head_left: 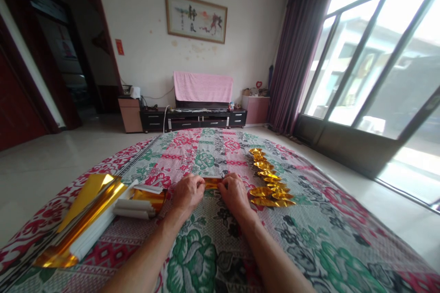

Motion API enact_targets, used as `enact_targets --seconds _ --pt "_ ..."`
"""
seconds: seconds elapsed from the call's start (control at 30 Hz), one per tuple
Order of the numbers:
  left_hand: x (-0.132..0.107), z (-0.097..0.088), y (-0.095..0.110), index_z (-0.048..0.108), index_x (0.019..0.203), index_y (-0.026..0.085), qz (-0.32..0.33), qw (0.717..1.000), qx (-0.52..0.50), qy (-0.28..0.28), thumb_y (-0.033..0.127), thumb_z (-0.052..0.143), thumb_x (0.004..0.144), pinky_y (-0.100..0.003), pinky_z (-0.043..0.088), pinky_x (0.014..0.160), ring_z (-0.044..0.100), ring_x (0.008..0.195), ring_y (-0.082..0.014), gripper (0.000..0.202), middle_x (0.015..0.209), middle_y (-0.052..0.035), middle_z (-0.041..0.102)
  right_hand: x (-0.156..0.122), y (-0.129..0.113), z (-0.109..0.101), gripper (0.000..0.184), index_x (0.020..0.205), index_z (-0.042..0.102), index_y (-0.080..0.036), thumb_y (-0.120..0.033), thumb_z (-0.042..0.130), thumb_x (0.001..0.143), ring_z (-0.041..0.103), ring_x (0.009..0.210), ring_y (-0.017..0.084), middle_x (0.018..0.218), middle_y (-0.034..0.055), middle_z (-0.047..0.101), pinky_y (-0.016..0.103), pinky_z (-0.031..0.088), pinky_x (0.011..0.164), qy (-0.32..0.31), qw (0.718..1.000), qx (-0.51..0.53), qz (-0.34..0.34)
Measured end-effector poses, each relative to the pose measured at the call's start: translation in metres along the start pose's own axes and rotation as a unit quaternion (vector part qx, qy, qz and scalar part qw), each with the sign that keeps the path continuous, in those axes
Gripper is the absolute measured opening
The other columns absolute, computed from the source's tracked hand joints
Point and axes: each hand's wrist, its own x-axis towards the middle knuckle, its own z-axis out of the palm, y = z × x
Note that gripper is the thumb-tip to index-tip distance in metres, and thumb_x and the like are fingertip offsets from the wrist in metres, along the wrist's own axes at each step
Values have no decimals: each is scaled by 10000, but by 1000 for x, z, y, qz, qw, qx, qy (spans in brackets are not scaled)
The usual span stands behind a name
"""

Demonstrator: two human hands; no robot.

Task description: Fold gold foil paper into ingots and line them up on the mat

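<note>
A small strip of gold foil paper [212,183] is stretched between my two hands, just above the patterned tablecloth. My left hand [187,192] pinches its left end, and my right hand [235,192] pinches the right end. Both hands are closed, with fingertips curled over the foil. Several folded gold paper ingots [270,177] stand in a column to the right of my right hand. Left of my left hand lie rolled white-backed papers [134,207] on a gold sheet, beside a larger stack of gold foil paper [98,208].
A floral tablecloth [202,256] covers the round table under my arms. Farther off, a low black cabinet [197,121] stands against the wall, with a pink cloth [202,86] draped over something on it. Glass doors [371,68] and a purple curtain [297,50] are at right.
</note>
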Motion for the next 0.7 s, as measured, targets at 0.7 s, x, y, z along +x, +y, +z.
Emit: enact_targets --seconds 0.7 --pt "5 2 -7 641 801 209 -4 1000 -21 -12 227 500 776 -219 365 651 553 697 -110 143 810 -9 619 -1 -2 2 161 658 573 -170 -187 473 784 490 813 158 846 58 566 248 356 740 8 998 -54 -13"
